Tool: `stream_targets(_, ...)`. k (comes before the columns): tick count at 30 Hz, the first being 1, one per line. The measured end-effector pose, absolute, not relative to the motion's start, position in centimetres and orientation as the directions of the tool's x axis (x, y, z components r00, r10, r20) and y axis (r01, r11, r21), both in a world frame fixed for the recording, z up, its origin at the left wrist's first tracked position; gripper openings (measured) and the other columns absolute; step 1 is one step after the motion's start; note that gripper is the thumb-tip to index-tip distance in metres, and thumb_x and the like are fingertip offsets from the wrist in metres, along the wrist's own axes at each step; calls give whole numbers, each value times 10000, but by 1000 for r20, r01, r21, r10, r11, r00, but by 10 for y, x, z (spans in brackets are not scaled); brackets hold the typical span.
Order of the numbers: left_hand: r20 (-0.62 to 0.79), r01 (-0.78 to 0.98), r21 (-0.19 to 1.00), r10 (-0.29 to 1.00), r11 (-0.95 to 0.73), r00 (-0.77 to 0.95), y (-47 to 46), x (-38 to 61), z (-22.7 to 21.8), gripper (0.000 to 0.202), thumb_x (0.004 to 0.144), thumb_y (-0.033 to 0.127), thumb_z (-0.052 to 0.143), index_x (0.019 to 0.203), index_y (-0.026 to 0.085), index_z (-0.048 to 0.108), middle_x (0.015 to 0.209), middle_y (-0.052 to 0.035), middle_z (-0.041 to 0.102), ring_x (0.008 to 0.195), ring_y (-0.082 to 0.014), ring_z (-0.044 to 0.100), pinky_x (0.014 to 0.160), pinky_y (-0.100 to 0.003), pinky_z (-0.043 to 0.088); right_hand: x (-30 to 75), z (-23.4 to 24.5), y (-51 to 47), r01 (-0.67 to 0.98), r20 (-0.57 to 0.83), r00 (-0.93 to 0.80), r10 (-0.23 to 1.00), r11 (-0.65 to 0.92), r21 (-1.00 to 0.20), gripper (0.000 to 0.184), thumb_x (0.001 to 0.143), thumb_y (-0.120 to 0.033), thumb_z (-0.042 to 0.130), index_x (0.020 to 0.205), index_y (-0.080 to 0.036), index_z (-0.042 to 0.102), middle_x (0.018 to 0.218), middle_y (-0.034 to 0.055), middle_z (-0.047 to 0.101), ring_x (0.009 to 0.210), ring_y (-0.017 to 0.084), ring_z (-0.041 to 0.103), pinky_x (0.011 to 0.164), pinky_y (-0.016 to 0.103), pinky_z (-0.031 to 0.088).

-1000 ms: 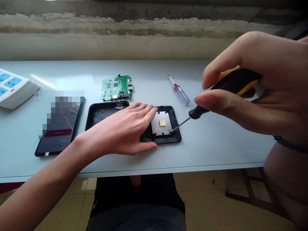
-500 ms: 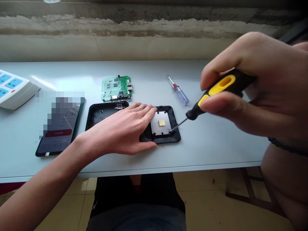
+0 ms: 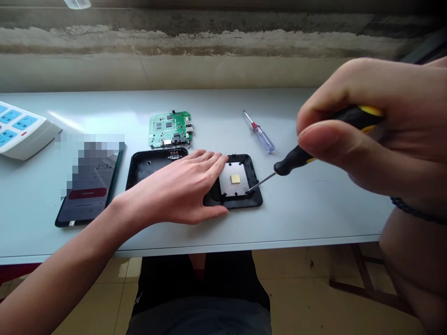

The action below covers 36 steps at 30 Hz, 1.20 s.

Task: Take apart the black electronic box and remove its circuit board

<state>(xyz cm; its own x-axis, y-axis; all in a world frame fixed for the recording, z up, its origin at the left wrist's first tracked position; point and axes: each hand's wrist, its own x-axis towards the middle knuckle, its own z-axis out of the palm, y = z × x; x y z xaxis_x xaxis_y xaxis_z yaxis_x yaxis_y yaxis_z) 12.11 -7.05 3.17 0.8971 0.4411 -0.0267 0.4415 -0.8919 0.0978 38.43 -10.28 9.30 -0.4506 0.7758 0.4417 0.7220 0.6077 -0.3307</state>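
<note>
Since the earlier frame, the right hand (image 3: 370, 130) had rolled the screwdriver (image 3: 296, 158) in its grip, so the yellow handle was mostly hidden, and the fingers and thumb were clamped around it. The shaft slanted down to the lower right corner of a foil plate (image 3: 230, 184) set in a black case lid (image 3: 252, 173); any screw there was too small to make out. The left hand (image 3: 185, 190) lay open on the lid, fingers slightly apart, pinning it to the desk (image 3: 314, 209). That slant was the main risk: side load could have made the tip cam out, chewing a screw head or scoring the foil. A slip could also have run toward the left fingertips, which were close by. If the left hand's pressure had eased, the lid could have skated on the smooth desk. A loose screw might have rolled toward the circuit board (image 3: 170, 129).
</note>
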Motion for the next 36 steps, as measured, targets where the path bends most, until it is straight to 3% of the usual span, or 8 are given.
stream_targets(3, -40, 466, 99, 464, -879, 885, -70, 121, 32, 744, 952, 567, 588, 1394, -25, 502, 1369, -278, 641, 1236, -377, 644, 1046, -439, 500, 386, 92, -104, 746, 456, -519, 723, 644, -172, 346, 1038, -533, 469, 894, -232, 559, 659, -73, 496, 477, -5, 303, 511, 296, 302)
stream_targets(10, -51, 497, 120, 495, -859, 867, -70, 119, 32, 828, 921, 593, 618, 1435, -37, 458, 1356, -264, 651, 1233, -361, 641, 1032, -403, 505, 397, 101, -105, 630, 347, -621, 703, 710, -313, 203, 975, -413, 536, 1130, -282, 526, 1047, -23, 567, 781, 70, 524, 703, 350, 453)
stream_targets(12, -53, 502, 126, 500, -855, 864, -70, 119, 32, 832, 915, 603, 620, 1433, -28, 459, 1364, -264, 646, 1237, -360, 638, 1016, -402, 514, 396, 99, -104, 642, 339, -618, 709, 705, -303, 196, 1012, -439, 496, 1111, -282, 558, 1002, -14, 573, 771, 74, 530, 685, 336, 455)
stream_targets(16, -81, 517, 136, 511, -845, 856, -69, 120, 33, 793, 913, 618, 611, 1406, 9, 486, 1357, -250, 654, 1234, -350, 642, 1000, -405, 524, 388, 93, -104, 728, 434, -529, 729, 653, -209, 345, 1039, -579, 437, 958, -255, 525, 710, -65, 504, 536, 29, 377, 515, 302, 316)
stream_targets(26, -83, 522, 159, 515, -838, 853, -68, 120, 31, 775, 917, 618, 613, 1407, 33, 481, 1389, -247, 634, 1270, -363, 624, 1000, -412, 520, 395, 99, -107, 602, 371, -630, 682, 731, -323, 145, 974, -361, 530, 1096, -294, 487, 974, -29, 553, 643, 47, 531, 498, 321, 353)
stream_targets(28, -85, 525, 163, 518, -835, 851, -68, 119, 31, 772, 917, 619, 614, 1409, 38, 482, 1402, -245, 628, 1283, -363, 618, 1010, -411, 516, 392, 97, -107, 611, 383, -616, 688, 725, -320, 124, 992, -405, 527, 1040, -291, 534, 912, -32, 568, 630, 51, 531, 505, 324, 365)
stream_targets(32, -86, 530, 162, 523, -833, 848, -68, 119, 32, 767, 912, 621, 619, 1399, 42, 492, 1408, -247, 625, 1298, -369, 612, 1016, -416, 513, 382, 92, -106, 653, 439, -582, 684, 715, -249, 333, 1007, -580, 520, 912, -260, 526, 744, -40, 491, 521, 45, 395, 458, 332, 331)
stream_targets(36, -76, 520, 155, 515, -840, 854, -68, 119, 32, 778, 917, 609, 624, 1413, 30, 469, 1402, -250, 627, 1296, -370, 609, 1022, -423, 511, 379, 94, -106, 691, 431, -540, 723, 673, -265, 261, 1001, -512, 548, 965, -260, 490, 822, -41, 511, 535, 38, 414, 448, 316, 331)
